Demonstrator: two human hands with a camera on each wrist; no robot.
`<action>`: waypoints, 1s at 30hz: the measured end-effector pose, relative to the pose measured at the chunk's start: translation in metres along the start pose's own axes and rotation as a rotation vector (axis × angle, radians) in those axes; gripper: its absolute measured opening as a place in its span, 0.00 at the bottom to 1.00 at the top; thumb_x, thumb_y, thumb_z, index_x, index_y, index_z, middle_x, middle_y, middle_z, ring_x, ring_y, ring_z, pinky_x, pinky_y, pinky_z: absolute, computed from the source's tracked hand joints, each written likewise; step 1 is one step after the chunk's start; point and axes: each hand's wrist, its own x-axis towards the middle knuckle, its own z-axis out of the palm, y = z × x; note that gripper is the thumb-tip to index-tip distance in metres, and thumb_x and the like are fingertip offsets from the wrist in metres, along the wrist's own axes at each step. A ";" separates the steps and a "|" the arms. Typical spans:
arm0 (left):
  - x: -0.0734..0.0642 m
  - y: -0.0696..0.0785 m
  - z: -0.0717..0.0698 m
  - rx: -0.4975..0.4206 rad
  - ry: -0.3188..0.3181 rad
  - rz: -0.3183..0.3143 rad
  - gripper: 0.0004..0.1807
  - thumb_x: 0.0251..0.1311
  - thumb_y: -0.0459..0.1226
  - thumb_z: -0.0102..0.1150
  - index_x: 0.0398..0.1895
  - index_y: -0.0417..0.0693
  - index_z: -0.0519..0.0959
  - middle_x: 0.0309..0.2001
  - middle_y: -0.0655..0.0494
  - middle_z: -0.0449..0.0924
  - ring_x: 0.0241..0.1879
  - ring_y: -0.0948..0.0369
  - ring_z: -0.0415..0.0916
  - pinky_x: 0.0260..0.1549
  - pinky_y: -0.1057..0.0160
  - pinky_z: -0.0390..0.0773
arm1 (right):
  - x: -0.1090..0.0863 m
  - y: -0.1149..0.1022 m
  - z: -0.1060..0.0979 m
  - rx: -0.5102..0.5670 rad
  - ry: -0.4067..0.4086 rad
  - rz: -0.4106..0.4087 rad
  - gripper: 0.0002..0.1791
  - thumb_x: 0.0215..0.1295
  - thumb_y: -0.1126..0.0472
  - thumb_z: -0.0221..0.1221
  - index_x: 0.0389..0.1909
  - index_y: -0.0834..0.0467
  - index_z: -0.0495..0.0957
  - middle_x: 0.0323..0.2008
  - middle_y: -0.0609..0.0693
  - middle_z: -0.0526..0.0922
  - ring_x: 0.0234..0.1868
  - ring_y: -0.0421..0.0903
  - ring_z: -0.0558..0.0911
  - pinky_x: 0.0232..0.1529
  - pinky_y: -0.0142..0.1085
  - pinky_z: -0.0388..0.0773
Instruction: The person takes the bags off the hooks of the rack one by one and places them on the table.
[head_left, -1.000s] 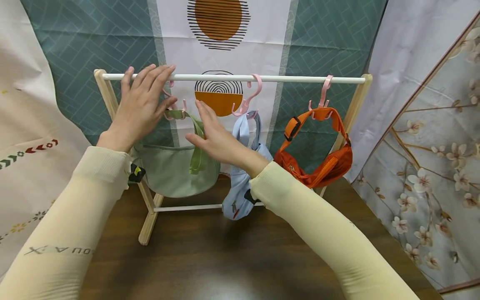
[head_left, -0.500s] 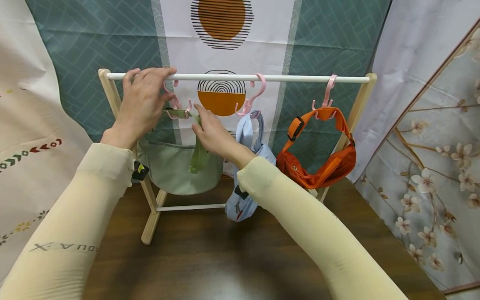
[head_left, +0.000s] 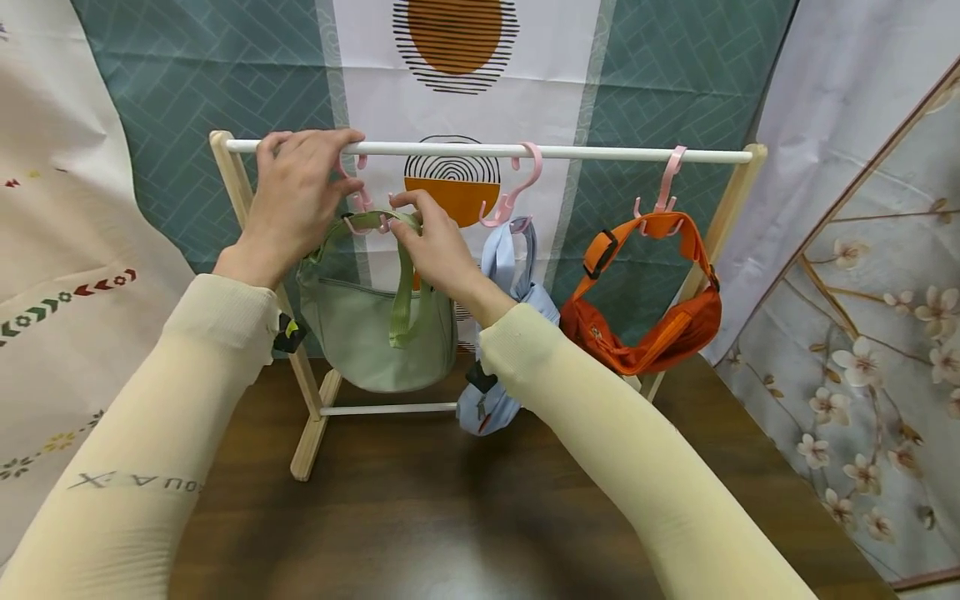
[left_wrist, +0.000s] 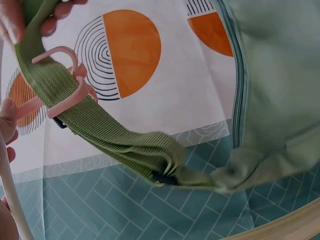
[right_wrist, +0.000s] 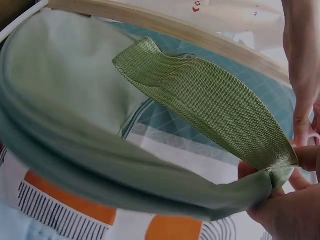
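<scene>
On the left of the rack, a sage-green bag point(head_left: 352, 337) hangs by its strap from a pink hook point(head_left: 363, 200). My left hand point(head_left: 291, 192) lies over the white rail point(head_left: 442, 149), and its thumb pinches the hook's stem, as the left wrist view shows. With thumb and fingers my right hand point(head_left: 444, 254) pinches the bag's strap just right of the hook. A loose webbing end point(right_wrist: 205, 105) dangles from that grip. In the left wrist view the green webbing strap point(left_wrist: 95, 122) still runs through the hook's prongs.
A light-blue bag point(head_left: 487, 404) hangs mid-rack, partly behind my right forearm. To its right hangs an orange waist bag point(head_left: 645, 333). The wooden rack point(head_left: 311, 442) stands on a dark brown table point(head_left: 390, 517), with patterned cloths behind and beside it.
My left fingers, raised and spread before, have come down over the rail. My right hand has gone from straight fingers beside the strap to pinching it, and the strap has lifted slightly.
</scene>
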 end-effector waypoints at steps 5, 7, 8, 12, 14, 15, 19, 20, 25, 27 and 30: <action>0.001 0.002 0.001 -0.008 0.006 -0.007 0.27 0.67 0.35 0.67 0.69 0.44 0.75 0.56 0.41 0.82 0.62 0.41 0.74 0.68 0.43 0.56 | 0.004 -0.008 0.000 -0.037 0.033 -0.069 0.16 0.82 0.60 0.53 0.65 0.56 0.75 0.62 0.53 0.79 0.63 0.48 0.76 0.61 0.35 0.70; 0.001 0.002 0.001 -0.004 0.006 -0.006 0.27 0.67 0.36 0.68 0.68 0.44 0.76 0.56 0.41 0.82 0.62 0.42 0.74 0.68 0.42 0.57 | 0.005 -0.011 0.001 -0.040 0.050 -0.092 0.15 0.81 0.61 0.53 0.64 0.57 0.76 0.66 0.51 0.77 0.71 0.46 0.71 0.68 0.34 0.66; 0.001 0.002 0.001 -0.004 0.005 -0.009 0.27 0.67 0.36 0.68 0.68 0.44 0.76 0.56 0.41 0.82 0.62 0.42 0.74 0.68 0.43 0.57 | 0.005 -0.012 0.001 -0.038 0.054 -0.103 0.15 0.81 0.62 0.53 0.63 0.57 0.77 0.66 0.52 0.77 0.70 0.45 0.71 0.69 0.34 0.65; 0.000 0.002 0.000 0.002 -0.001 -0.018 0.27 0.66 0.37 0.68 0.68 0.45 0.76 0.58 0.41 0.82 0.63 0.43 0.75 0.68 0.43 0.57 | 0.005 -0.016 0.002 -0.022 0.061 -0.157 0.14 0.81 0.62 0.54 0.62 0.58 0.78 0.64 0.52 0.79 0.67 0.44 0.73 0.64 0.32 0.67; 0.001 0.003 -0.001 -0.001 -0.005 -0.025 0.28 0.66 0.37 0.68 0.69 0.45 0.76 0.59 0.42 0.82 0.63 0.43 0.75 0.68 0.43 0.57 | 0.003 -0.017 0.002 -0.018 0.054 -0.183 0.14 0.81 0.62 0.54 0.62 0.59 0.78 0.63 0.52 0.79 0.65 0.45 0.74 0.63 0.32 0.68; 0.001 0.003 -0.002 -0.003 -0.005 -0.026 0.28 0.66 0.37 0.68 0.69 0.45 0.76 0.58 0.42 0.82 0.63 0.44 0.75 0.69 0.43 0.57 | 0.002 -0.018 0.002 -0.015 0.048 -0.190 0.14 0.81 0.62 0.53 0.62 0.59 0.78 0.63 0.52 0.79 0.65 0.45 0.74 0.62 0.33 0.69; 0.002 0.006 -0.003 -0.012 -0.020 -0.044 0.28 0.66 0.37 0.69 0.69 0.46 0.76 0.59 0.44 0.83 0.62 0.46 0.76 0.70 0.43 0.57 | -0.007 -0.019 0.000 -0.012 0.014 -0.183 0.14 0.82 0.61 0.53 0.62 0.58 0.77 0.64 0.51 0.78 0.64 0.46 0.74 0.63 0.37 0.71; 0.003 0.007 -0.003 -0.012 -0.025 -0.051 0.28 0.66 0.37 0.69 0.69 0.47 0.76 0.59 0.44 0.82 0.62 0.47 0.76 0.70 0.44 0.56 | -0.009 -0.019 0.000 -0.014 0.005 -0.172 0.15 0.82 0.61 0.53 0.63 0.57 0.77 0.65 0.51 0.77 0.64 0.46 0.74 0.63 0.38 0.71; 0.000 0.007 -0.007 -0.002 -0.042 -0.072 0.29 0.67 0.38 0.68 0.71 0.48 0.74 0.66 0.46 0.79 0.67 0.49 0.74 0.73 0.44 0.54 | -0.018 -0.017 0.001 -0.022 -0.036 -0.158 0.16 0.82 0.61 0.53 0.65 0.56 0.76 0.64 0.50 0.77 0.61 0.45 0.76 0.61 0.35 0.71; -0.002 0.007 -0.008 -0.006 -0.046 -0.075 0.30 0.68 0.38 0.67 0.72 0.48 0.73 0.68 0.47 0.77 0.70 0.50 0.70 0.75 0.44 0.51 | -0.022 -0.016 0.000 -0.011 -0.042 -0.157 0.16 0.81 0.61 0.54 0.65 0.56 0.75 0.60 0.52 0.79 0.55 0.45 0.79 0.57 0.35 0.73; -0.006 0.008 -0.007 0.000 -0.068 -0.082 0.31 0.71 0.39 0.64 0.76 0.48 0.69 0.73 0.49 0.71 0.76 0.51 0.63 0.77 0.45 0.44 | -0.029 -0.015 -0.002 0.014 -0.051 -0.160 0.17 0.81 0.61 0.54 0.65 0.57 0.75 0.52 0.54 0.80 0.45 0.46 0.81 0.49 0.35 0.76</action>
